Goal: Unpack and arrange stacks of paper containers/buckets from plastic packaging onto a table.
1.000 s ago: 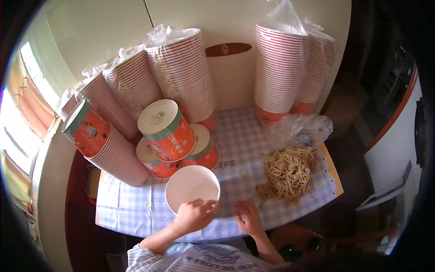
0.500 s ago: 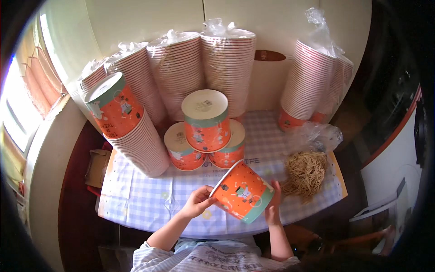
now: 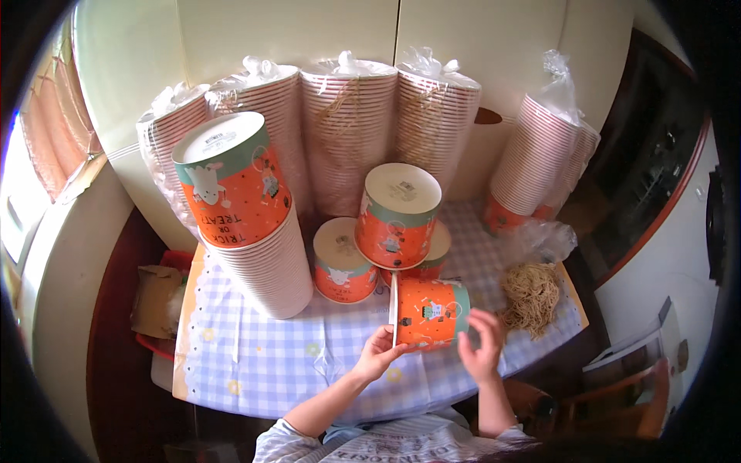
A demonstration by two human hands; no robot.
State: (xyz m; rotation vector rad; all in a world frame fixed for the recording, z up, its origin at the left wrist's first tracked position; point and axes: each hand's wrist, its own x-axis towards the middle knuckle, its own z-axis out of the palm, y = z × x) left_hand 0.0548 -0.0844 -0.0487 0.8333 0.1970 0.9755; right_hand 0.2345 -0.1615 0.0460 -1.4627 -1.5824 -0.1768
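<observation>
An orange paper bucket [image 3: 434, 312] with a green base band and cartoon figures is tipped on its side over the near part of the table, its white rim toward the left. My left hand [image 3: 378, 356] grips that rim, thumb on the outside. At the base end, my right hand [image 3: 482, 347] has its fingers apart, and nothing is gripped in it. Just behind, an upside-down bucket [image 3: 399, 216] rests on top of two others, one bucket [image 3: 343, 266] at the left and one bucket [image 3: 432, 255] partly hidden at the right.
A tall nested bucket stack [image 3: 255, 266] stands at the left. Several plastic-wrapped stacks [image 3: 347, 139] line the back; another wrapped stack [image 3: 532, 158] stands back right. A heap of tan rubber bands [image 3: 532, 297] lies at the right on the checked tablecloth [image 3: 285, 363].
The held bucket has turned so its axis is nearly level. My right hand has come off its base with fingers spreading, while my left hand keeps the rim. The view has shifted left.
</observation>
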